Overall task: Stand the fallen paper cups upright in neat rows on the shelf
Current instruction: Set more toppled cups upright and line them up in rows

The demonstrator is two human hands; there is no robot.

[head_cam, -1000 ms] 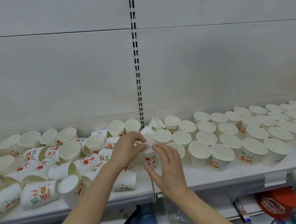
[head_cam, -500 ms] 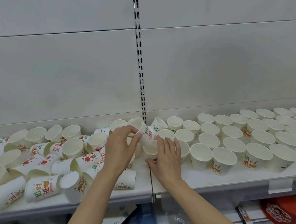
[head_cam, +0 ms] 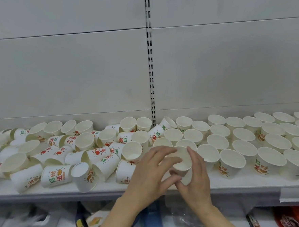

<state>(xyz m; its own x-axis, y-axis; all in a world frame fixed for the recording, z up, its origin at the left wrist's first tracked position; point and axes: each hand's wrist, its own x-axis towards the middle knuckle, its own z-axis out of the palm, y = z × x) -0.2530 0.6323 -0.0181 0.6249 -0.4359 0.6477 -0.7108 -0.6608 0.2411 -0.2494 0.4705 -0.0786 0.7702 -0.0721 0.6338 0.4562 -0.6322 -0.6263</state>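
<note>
A white paper cup (head_cam: 183, 160) with its mouth up is held between both hands near the front of the white shelf (head_cam: 257, 181). My left hand (head_cam: 149, 173) wraps its fingers round the cup's left side. My right hand (head_cam: 196, 178) cups its right side and bottom. To the right, several cups (head_cam: 232, 160) stand upright in rows. To the left, several printed cups (head_cam: 56, 176) lie fallen in a heap.
A slotted metal upright (head_cam: 150, 74) runs down the grey back panel. Below the shelf's front edge lie packaged goods, a blue packet (head_cam: 152, 220) and a red item (head_cam: 291, 224). A price-tag holder (head_cam: 293, 194) hangs on the right front edge.
Both hands have drawn back from the rear cups toward the front edge and now hold one cup between them; before, the left hand held a tilted cup further back.
</note>
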